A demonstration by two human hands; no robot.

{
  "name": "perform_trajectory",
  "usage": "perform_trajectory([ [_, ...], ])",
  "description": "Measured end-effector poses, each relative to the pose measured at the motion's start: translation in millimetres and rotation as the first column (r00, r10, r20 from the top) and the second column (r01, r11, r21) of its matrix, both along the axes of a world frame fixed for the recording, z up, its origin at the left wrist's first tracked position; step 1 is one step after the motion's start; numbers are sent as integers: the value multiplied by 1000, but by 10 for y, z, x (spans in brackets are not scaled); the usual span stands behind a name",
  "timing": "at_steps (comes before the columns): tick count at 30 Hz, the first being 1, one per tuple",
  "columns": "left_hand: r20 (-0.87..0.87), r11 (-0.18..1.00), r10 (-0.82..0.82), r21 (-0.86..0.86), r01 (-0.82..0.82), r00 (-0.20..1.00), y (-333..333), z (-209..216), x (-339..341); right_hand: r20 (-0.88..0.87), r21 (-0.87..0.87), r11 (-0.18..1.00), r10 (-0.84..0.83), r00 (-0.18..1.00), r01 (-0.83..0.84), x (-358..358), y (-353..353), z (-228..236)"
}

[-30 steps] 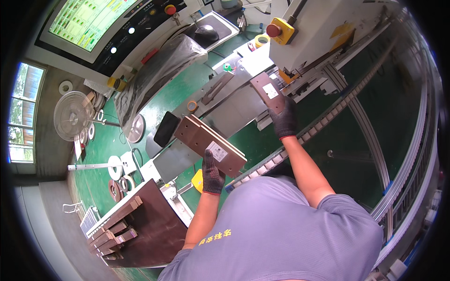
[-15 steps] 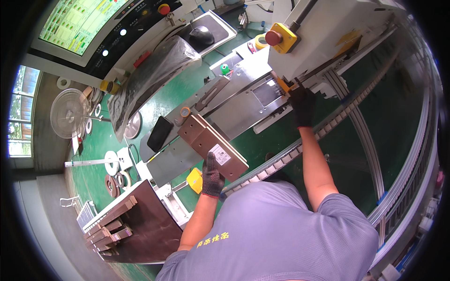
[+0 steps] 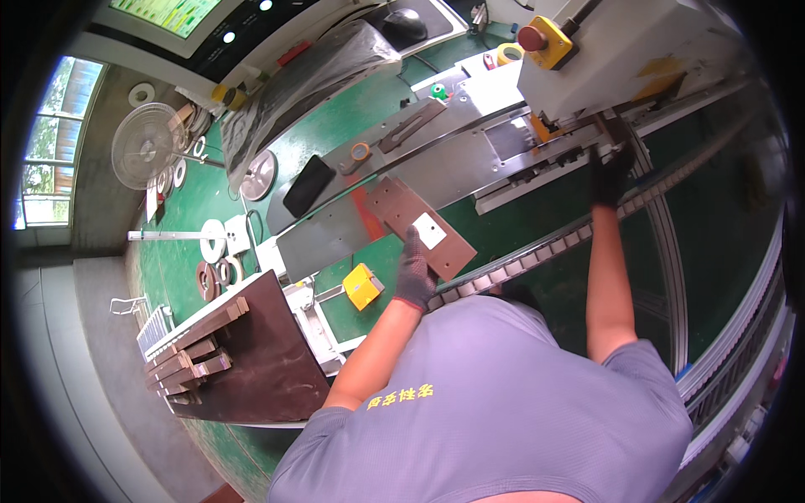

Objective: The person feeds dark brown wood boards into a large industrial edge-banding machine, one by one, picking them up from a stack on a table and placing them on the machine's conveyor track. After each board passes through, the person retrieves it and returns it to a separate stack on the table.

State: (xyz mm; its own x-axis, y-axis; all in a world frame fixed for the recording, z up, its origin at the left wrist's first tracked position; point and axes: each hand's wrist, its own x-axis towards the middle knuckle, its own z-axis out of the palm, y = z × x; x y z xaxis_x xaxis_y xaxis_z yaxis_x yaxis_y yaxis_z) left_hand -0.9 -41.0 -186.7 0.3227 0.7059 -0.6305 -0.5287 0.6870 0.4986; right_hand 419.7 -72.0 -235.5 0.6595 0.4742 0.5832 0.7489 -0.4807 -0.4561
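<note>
My left hand (image 3: 414, 272), in a dark glove, grips a brown rectangular panel (image 3: 455, 250) by its near edge. The panel has drilled holes and a white label, and is held tilted over the near side of the metal machine bed (image 3: 319, 243). Farther right, my gloved right hand (image 3: 610, 178) is at the machine's side, its fingers against a small brown strip (image 3: 614, 131). Those fingers are dark and partly blurred, but look closed on the strip's near end. Just left of the strip is an orange machine part (image 3: 541, 127).
On the bed lie a black phone (image 3: 309, 186), a tape roll (image 3: 360, 152) and a slotted brown bar (image 3: 412, 126). A red emergency button (image 3: 532, 38) sits above. A ribbed rail (image 3: 520, 261) crosses before me. Brown strips (image 3: 197, 365) lie on a dark board (image 3: 268, 360) at left.
My right hand has moved rightward along the machine, and the brown strip now shows beside it. The panel in my left hand has turned flatter, showing less edge. A red-orange patch now shows on the bed.
</note>
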Motion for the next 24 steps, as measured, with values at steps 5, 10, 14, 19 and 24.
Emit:
perform_trajectory([
  [5,75,999,-27,26,25,997,13,-194,38,-205,-166,611,746,633,-774,-2227,-402,953],
  [10,181,996,-84,57,75,980,55,-210,18,-409,-187,608,666,624,-772,-2727,-434,845],
  [14,125,994,-100,58,93,987,104,-431,-141,-345,-17,701,666,662,-713,-2508,-437,640],
  [19,52,988,-146,58,143,988,93,-408,-318,-357,14,878,451,818,-478,-2079,-226,345],
  [24,17,986,-163,49,162,987,100,-281,-355,-369,65,899,425,826,-434,-1762,51,174],
])
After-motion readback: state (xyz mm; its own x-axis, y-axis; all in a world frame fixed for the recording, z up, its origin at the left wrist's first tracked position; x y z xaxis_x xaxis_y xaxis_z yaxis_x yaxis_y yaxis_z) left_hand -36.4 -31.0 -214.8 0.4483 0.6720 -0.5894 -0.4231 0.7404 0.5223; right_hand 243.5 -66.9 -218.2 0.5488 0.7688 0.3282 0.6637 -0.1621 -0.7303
